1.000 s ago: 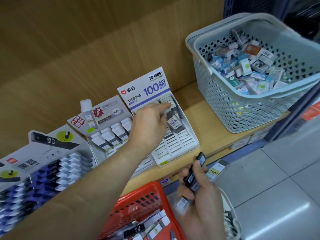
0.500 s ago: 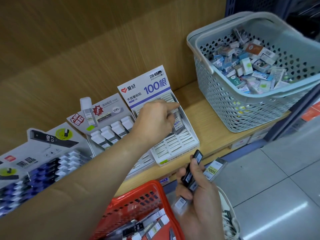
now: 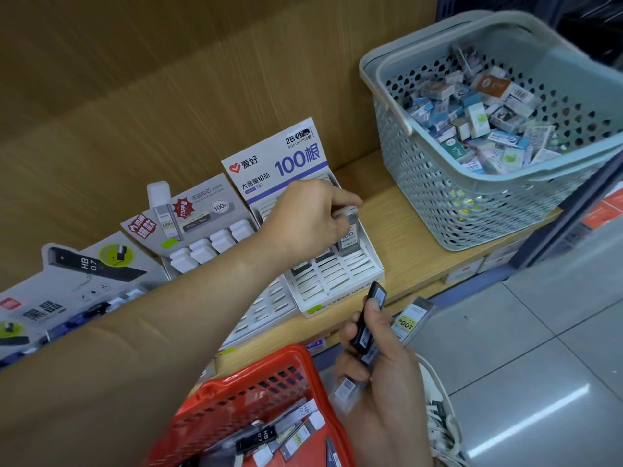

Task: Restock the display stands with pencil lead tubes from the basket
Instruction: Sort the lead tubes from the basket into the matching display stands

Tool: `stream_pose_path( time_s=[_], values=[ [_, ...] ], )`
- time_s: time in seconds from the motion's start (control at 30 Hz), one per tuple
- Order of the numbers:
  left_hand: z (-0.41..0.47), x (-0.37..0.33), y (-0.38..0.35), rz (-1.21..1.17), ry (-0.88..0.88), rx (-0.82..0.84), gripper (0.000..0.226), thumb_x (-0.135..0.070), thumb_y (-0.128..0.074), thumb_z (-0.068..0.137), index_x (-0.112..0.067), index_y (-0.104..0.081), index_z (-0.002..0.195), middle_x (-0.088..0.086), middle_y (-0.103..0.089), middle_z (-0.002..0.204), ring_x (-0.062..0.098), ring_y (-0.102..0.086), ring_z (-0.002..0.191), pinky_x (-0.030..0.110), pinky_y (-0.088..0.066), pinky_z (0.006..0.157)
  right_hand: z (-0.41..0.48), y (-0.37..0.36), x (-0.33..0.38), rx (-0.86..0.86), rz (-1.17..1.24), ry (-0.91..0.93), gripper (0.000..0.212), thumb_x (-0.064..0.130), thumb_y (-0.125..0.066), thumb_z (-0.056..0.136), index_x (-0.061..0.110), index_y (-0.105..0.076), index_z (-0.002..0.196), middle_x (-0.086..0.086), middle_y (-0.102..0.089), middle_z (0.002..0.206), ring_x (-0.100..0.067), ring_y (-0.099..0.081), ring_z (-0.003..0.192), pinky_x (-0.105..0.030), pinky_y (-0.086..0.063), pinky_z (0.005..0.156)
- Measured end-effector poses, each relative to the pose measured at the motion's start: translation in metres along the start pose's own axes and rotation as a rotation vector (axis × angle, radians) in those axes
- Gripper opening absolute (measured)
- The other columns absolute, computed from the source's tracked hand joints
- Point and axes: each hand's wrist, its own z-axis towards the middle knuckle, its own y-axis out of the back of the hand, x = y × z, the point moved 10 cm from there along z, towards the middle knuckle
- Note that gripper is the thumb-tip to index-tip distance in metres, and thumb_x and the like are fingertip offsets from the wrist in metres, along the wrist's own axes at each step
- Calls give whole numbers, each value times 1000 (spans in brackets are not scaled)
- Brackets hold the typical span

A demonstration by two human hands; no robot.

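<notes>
Item 1. Your left hand [image 3: 313,220], centre of frame: fingers curled, thumb and forefinger pinching the white cap of a lead tube [image 3: 349,234]. The tube stands upright in the right-hand column of the white display stand [image 3: 337,281], just below its "100" header card.

Item 2. Your right hand [image 3: 381,375], lower centre: fingers wrapped round a bundle of tubes. A black tube [image 3: 368,318] sticks up above the thumb. A clear tube with a yellow "100" label [image 3: 409,320] juts out to the right.

Item 3. Red basket [image 3: 256,375], bottom centre, beneath your left forearm: holds more tubes, one marked HB 0.7.

Item 4. Grey display stand [image 3: 202,210], left of the white one and touching it: a row of white-capped tubes.

Item 5. Dark HB 0.7 stand [image 3: 67,284], far left, partly hidden by your arm.

Item 6. Grey basket [image 3: 455,210], upper right, on the wooden shelf [image 3: 404,251]: filled with small assorted boxes.

Item 7. Pale shoe [image 3: 438,416], lower right, on the tiled floor.
</notes>
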Motion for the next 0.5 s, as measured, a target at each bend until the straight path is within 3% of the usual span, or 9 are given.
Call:
stream_pose_path(
  time_s=[0.13,0.27,0.33,0.5],
  values=[
    [2,5,1,-22,22,-22,33,-8,-60,86,-24,-71,112,-11,-68,107,-7,-53,89,-4,-35,78,-1,-2,-3,17,7,-13,15,22,-71,75,12,-63,85,-6,-59,72,-10,-57,56,-14,-30,30],
    [0,13,0,78,56,-67,32,-11,-61,86,-26,-70,113,-8,-70,108,5,-61,98,19,-48,90,-2,-3,-5,15,10,-11,16,21,-70,74,14,-61,85,-5,-57,65,-9,-57,52,-15,-30,29],
    [0,13,-1,173,43,-80,29,-16,-61,88,-25,-67,115,-3,-70,106,12,-62,98,27,-51,86,-1,-2,-5,-1,4,1,18,21,-70,73,12,-62,86,-5,-57,61,-10,-56,49,-15,-29,28],
    [2,0,0,349,-36,-126,16,-22,-58,90,-19,-60,106,3,-66,90,21,-62,86,30,-46,68,0,-2,-5,-10,-8,10,20,23,-70,75,10,-61,87,-6,-60,63,-10,-57,49,-15,-29,29]
  ],
)
